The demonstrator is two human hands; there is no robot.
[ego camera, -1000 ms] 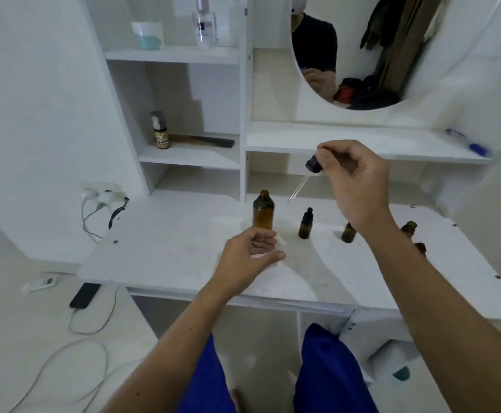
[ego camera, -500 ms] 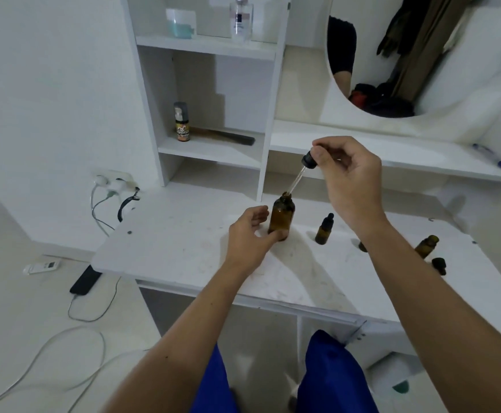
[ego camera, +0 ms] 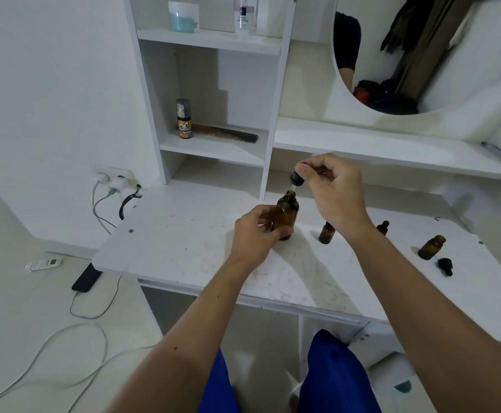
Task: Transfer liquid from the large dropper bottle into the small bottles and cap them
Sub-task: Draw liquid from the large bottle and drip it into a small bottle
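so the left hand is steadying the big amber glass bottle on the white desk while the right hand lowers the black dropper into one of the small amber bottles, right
Not quite. The head view shows the right hand lowering the black dropper into the neck of the big amber glass bottle itself, not a small one. The left hand does steady that bottle on the white desk; the small amber bottles stand apart to the right.

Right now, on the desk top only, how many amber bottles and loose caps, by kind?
Large amber bottle: 1
Small amber bottles: 3, at
Loose black cap: 1
Total: 5
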